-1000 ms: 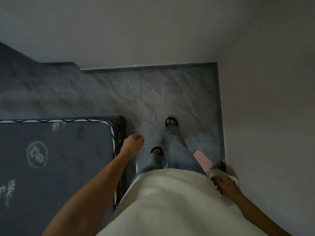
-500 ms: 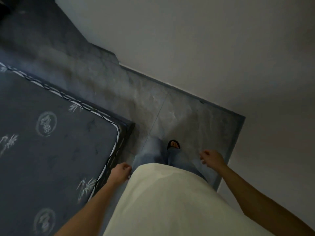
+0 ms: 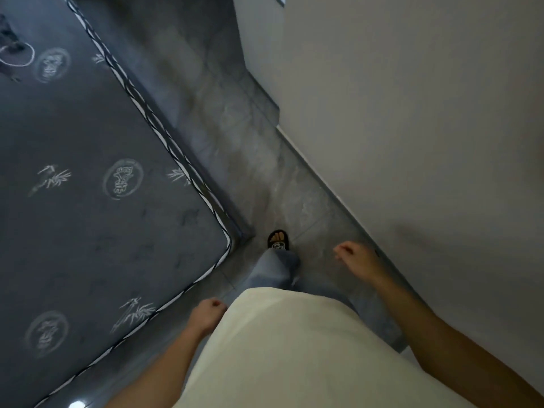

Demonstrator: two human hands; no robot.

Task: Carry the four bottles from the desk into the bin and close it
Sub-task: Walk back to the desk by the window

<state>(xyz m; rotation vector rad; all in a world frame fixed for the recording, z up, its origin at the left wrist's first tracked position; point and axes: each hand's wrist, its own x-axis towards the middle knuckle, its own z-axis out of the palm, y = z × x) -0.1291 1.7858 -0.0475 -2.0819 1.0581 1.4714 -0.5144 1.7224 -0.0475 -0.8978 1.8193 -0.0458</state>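
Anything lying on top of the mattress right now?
The mattress top shows only its printed pattern, plus a dark shape and a white loop at its far corner, too cut off to identify. No bottles. Both hands hold nothing.

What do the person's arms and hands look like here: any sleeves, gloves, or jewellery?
Both forearms are bare, with no sleeves in view. The left hand and right hand have no gloves, and no watch or rings are visible, though motion blur hides fine detail.
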